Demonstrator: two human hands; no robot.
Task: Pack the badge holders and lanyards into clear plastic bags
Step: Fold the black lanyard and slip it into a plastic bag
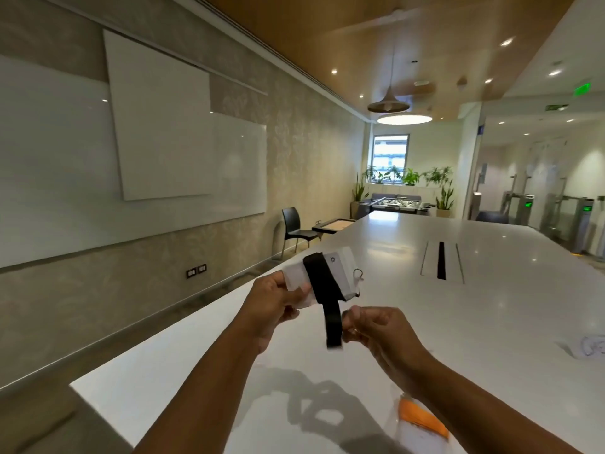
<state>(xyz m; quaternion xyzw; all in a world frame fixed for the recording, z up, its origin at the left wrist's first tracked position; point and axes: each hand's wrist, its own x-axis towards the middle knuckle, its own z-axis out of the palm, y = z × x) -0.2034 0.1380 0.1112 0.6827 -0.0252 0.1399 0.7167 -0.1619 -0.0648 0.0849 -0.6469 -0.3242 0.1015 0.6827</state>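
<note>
Nearest us, at the table's (491, 306) near edge, lies a blurred orange-and-white pack (422, 424). Above the table, toward its left edge, our right hand (379, 332) curls its fingers and seems to pinch the loose tail of the black lanyard (322, 280). Our left hand (271, 303) grips the white badge holder (342, 268) that the strap winds around. We judge the holder light and fairly stiff, best held by its edges, and the strap soft and floppy. A small round mark on the holder is unreadable. Farther right lies a crumpled clear bag (589, 347).
</note>
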